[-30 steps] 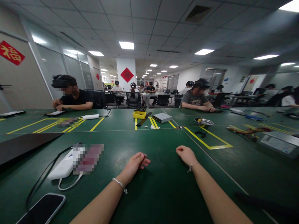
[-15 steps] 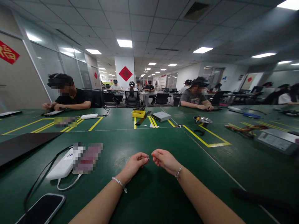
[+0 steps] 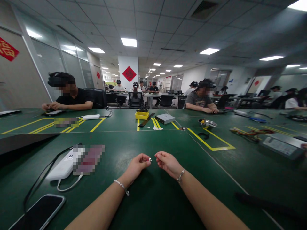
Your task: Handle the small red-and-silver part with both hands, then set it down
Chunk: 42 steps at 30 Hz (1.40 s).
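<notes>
My left hand (image 3: 139, 165) pinches a tiny shiny silvery piece (image 3: 150, 159) between thumb and forefinger; it is too small to name. A short gap to its right, my right hand (image 3: 167, 163) has its thumb and forefinger pressed together and the other fingers curled in. Whatever those fingertips hold, if anything, I cannot make out. Both hands are just above the green tabletop (image 3: 158, 198), fingertips facing each other and not touching. Each wrist wears a thin bracelet.
To the left are a white power bank (image 3: 63, 166) with cables and a phone (image 3: 39, 212). A yellow tray (image 3: 141, 115), a grey metal box (image 3: 165, 118), a metal bowl (image 3: 207, 123) and a power supply unit (image 3: 280, 145) stand farther off. Two people sit across the table.
The silvery piece in my left fingertips shows more plainly now. Both hands keep almost the same pose, and the whole view has shifted slightly.
</notes>
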{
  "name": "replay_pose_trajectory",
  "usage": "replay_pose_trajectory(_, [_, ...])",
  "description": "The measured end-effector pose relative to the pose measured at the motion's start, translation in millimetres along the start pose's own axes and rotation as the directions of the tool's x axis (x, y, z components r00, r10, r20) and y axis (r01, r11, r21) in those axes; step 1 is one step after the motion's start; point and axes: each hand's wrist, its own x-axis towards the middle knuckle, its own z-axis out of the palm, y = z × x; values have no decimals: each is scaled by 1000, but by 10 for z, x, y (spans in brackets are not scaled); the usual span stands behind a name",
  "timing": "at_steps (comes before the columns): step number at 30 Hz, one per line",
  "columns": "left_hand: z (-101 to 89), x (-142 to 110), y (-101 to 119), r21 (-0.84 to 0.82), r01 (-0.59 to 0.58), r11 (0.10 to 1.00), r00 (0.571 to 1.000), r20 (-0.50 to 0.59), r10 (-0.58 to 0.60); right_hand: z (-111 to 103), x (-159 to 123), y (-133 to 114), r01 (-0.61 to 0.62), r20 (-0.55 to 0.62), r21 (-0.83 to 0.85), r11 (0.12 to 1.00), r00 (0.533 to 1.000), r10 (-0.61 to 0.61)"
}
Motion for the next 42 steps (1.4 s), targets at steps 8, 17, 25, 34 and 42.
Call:
replay_pose_trajectory(8, [-22,10,-20,-26,18,1000,1000,23,-17,-16,5,26,-26,20,-5,1000,999,26])
replay_pose_trajectory(17, [-13,37,-44,-7,19,1000,1000,-5,-20,17,14,46,-32,12,35,999,999,32])
replay_pose_trajectory(25, [2,46,-38,297,-115,948,978,-132,160,49,-2,28,20,-49,63,998,999,-17])
replay_pose_trajectory(34, [57,-40,49,591,-342,731,879,-74,471,58,21,39,16,-1,151,988,1000,-16])
replay_pose_trajectory(42, [81,-79,81,627,-372,684,859,-46,509,61,-32,5,-33,92,209,977,996,14])
